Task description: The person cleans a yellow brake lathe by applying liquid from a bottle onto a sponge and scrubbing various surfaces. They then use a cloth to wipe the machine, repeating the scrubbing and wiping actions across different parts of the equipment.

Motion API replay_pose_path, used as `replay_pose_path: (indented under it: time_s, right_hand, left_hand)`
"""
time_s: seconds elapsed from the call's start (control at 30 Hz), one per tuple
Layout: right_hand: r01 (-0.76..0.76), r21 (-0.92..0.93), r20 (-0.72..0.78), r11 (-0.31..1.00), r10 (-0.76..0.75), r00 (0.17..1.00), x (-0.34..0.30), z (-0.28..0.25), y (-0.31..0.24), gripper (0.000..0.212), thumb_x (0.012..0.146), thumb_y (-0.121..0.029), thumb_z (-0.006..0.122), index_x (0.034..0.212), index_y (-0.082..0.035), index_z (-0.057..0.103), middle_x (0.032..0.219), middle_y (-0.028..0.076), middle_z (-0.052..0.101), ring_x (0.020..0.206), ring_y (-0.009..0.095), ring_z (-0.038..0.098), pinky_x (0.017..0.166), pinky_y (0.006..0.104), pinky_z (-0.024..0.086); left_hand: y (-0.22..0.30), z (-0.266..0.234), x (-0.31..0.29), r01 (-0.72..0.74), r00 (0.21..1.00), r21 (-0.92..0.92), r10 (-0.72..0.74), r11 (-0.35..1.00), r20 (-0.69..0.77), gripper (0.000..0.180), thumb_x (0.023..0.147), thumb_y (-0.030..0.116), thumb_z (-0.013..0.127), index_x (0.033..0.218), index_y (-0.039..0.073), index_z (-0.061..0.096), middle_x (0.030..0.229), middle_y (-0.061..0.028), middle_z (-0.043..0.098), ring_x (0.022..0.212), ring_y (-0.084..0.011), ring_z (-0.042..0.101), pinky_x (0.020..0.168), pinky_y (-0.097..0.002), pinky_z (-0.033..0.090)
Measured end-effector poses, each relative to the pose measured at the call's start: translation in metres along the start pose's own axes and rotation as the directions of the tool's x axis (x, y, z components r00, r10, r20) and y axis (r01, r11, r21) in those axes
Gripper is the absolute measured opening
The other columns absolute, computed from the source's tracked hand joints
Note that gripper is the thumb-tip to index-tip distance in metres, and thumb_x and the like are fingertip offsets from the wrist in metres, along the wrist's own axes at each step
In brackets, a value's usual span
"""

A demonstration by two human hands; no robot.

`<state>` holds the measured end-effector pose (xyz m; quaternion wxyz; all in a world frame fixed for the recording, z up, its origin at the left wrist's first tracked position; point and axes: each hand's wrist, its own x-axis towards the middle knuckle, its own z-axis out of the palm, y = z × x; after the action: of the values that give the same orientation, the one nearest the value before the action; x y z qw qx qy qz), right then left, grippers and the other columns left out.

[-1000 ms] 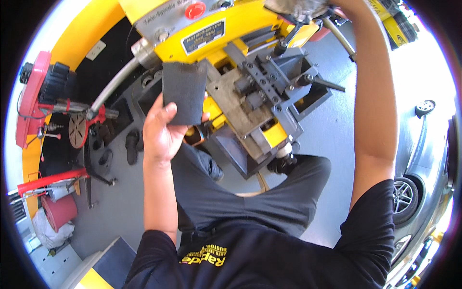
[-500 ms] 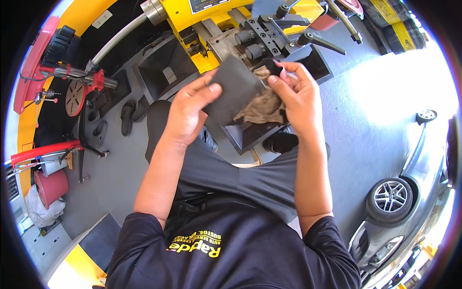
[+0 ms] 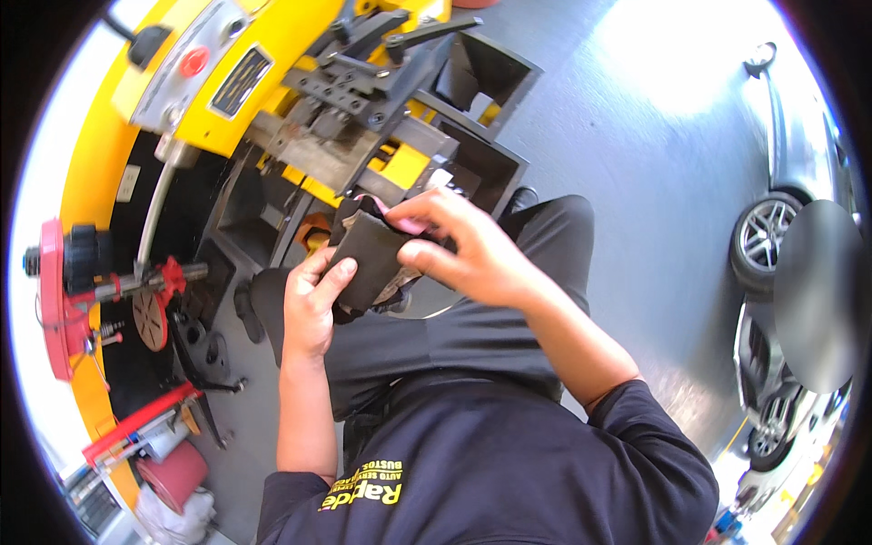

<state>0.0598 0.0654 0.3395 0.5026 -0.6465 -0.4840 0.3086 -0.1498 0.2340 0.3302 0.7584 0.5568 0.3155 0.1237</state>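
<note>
The left hand (image 3: 311, 298) grasps the slab (image 3: 371, 265) by its left edge, thumb flat on the dark upper face. The right hand (image 3: 472, 252) is at the slab's upper right corner, fingers bent and thumb opposed on the cloth (image 3: 394, 289) — a pinkish part (image 3: 415, 225) shows at the fingertips. The rest of the cloth, brown and black, lies behind the slab and shows past its upper, right and lower edges. The slab is held up over the lap, tilted, its top leaning right.

Below the slab are the dark trousers (image 3: 495, 338) and the black shirt (image 3: 509, 445). Just beyond the slab is the machine (image 3: 295, 45), yellow, with its steel bed (image 3: 313, 159) and black clamp (image 3: 334, 98); a red button (image 3: 194, 62) sits on its panel. To the slab's upper right stand grey bins (image 3: 516, 105). Well to its left are a red drill press (image 3: 56, 300) and, lower down, a red bucket (image 3: 175, 477). Far right of the slab — a grey car (image 3: 797, 154).
</note>
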Motion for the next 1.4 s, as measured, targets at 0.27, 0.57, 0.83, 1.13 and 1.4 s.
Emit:
replay_pose_path:
  time_s: [0.27, 0.57, 0.83, 1.13, 1.4]
  right_hand:
    - [-0.064, 0.006, -0.202, 0.998, 0.064, 0.977, -0.027, 0.007, 0.013, 0.041, 0.094, -0.024, 0.089, 0.118, -0.001, 0.065, 0.125, 0.012, 0.063, 0.121, 0.029, 0.061, 0.106, 0.0411, 0.051]
    - [-0.012, 0.663, -0.309, 0.749, 0.287, 0.907, 0.015, -0.143, 0.109, 0.027, 0.099, -0.016, 0.083, 0.120, -0.010, 0.067, 0.113, -0.001, 0.075, 0.103, 0.011, 0.071, 0.092, 0.0337, 0.058]
    - [-0.210, 0.832, -0.158, 0.513, 0.582, 0.797, 0.192, -0.200, 0.336, 0.024, 0.099, -0.022, 0.084, 0.119, -0.017, 0.072, 0.115, 0.001, 0.076, 0.105, 0.020, 0.072, 0.095, 0.0454, 0.057]
    - [-0.712, 0.591, -0.216, 0.379, 0.925, 0.313, 0.266, -0.159, 0.469, 0.060, 0.085, -0.034, 0.091, 0.135, -0.005, 0.073, 0.152, 0.018, 0.063, 0.138, 0.038, 0.060, 0.104, 0.0568, 0.053]
    - [-0.625, 0.707, -0.128, 0.331, 0.929, 0.347, 0.272, -0.140, 0.494, 0.061, 0.087, -0.036, 0.090, 0.137, -0.005, 0.073, 0.127, 0.013, 0.073, 0.107, 0.028, 0.071, 0.085, 0.0476, 0.055]
  left_hand:
    - [0.003, 0.045, 0.009, -0.031, 0.993, 0.214, 0.007, 0.976, 0.115, 0.025, 0.104, 0.019, 0.076, 0.116, -0.003, 0.079, 0.121, -0.0054, 0.071, 0.105, -0.0116, 0.067, 0.096, -0.0270, 0.051]
    - [0.026, 0.020, 0.000, -0.110, 0.991, 0.329, 0.078, 0.938, 0.110, 0.037, 0.092, 0.022, 0.086, 0.120, 0.000, 0.078, 0.133, -0.0089, 0.070, 0.123, -0.0185, 0.064, 0.113, -0.0348, 0.044]
    - [0.057, -0.031, -0.015, -0.081, 0.973, 0.118, 0.104, 0.990, -0.208, 0.057, 0.081, 0.020, 0.095, 0.116, 0.013, 0.050, 0.122, -0.0051, 0.065, 0.112, -0.0176, 0.066, 0.101, -0.0331, 0.054]
    - [0.103, -0.044, 0.009, -0.032, 0.932, 0.208, 0.104, 0.978, -0.347, 0.068, 0.077, 0.020, 0.096, 0.134, 0.003, 0.063, 0.133, -0.0102, 0.068, 0.120, -0.0216, 0.069, 0.107, -0.0346, 0.053]
    - [0.099, -0.057, 0.042, -0.019, 0.959, 0.132, 0.056, 0.991, -0.278, 0.060, 0.081, 0.012, 0.089, 0.136, -0.002, 0.069, 0.130, -0.0070, 0.067, 0.123, -0.0190, 0.066, 0.110, -0.0329, 0.048]
